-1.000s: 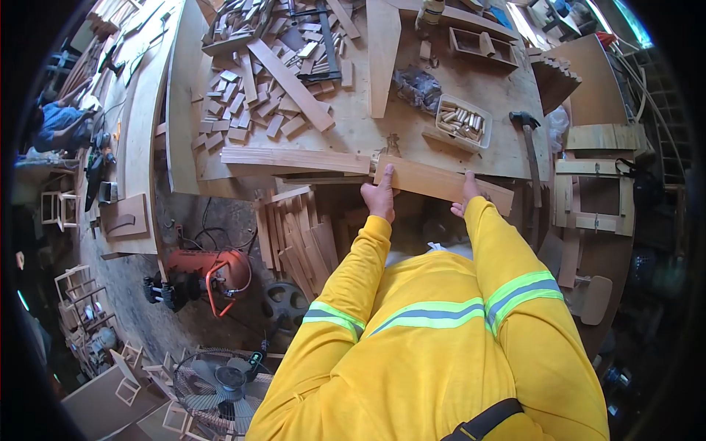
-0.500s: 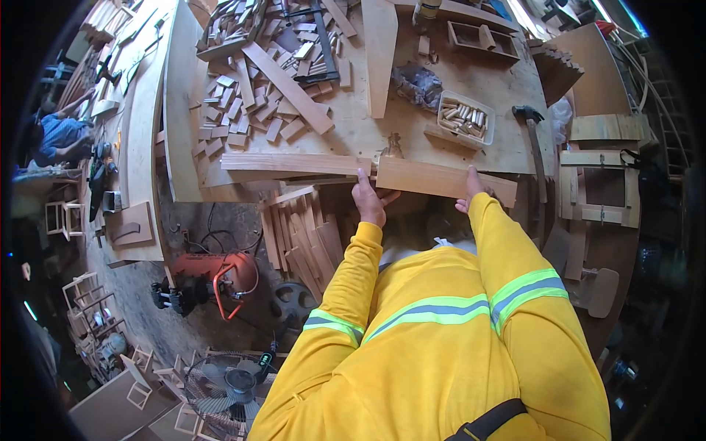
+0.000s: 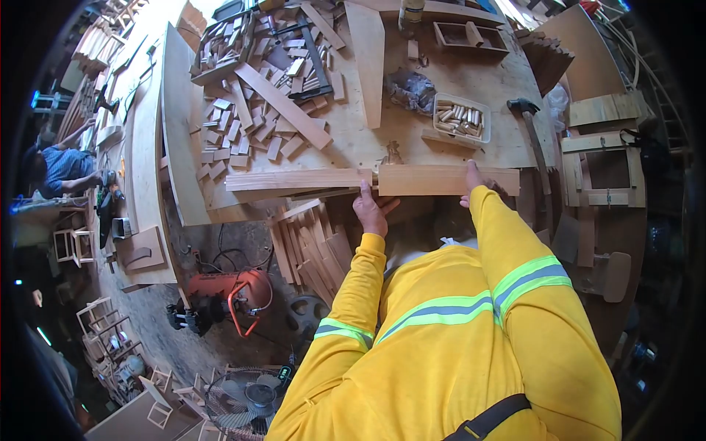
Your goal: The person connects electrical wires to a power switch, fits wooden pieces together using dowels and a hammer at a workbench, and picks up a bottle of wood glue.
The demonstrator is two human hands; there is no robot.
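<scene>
Two wooden boards lie nearly end to end along the near edge of the workbench. My left hand (image 3: 373, 211) grips the left board (image 3: 294, 180) at its right end, thumb up on its face and fingers reaching under toward the right board. My right hand (image 3: 474, 182) holds the right board (image 3: 423, 180) toward its far end, thumb on the face; its other fingers are partly hidden. A narrow dark gap shows between the board ends, with a small metal fitting (image 3: 392, 154) just behind it.
A plastic tub (image 3: 462, 120) of wooden dowels and a hammer (image 3: 531, 125) lie on the workbench (image 3: 338, 158). Small wood blocks (image 3: 254, 121) are heaped at back left. Below left stand a red compressor (image 3: 235, 290) and a fan (image 3: 254, 400). Another person (image 3: 62, 173) works far left.
The right board has swung from sloping down rightward to nearly level, in line with the left board. Both hands keep their hold. The camera view has shifted slightly.
</scene>
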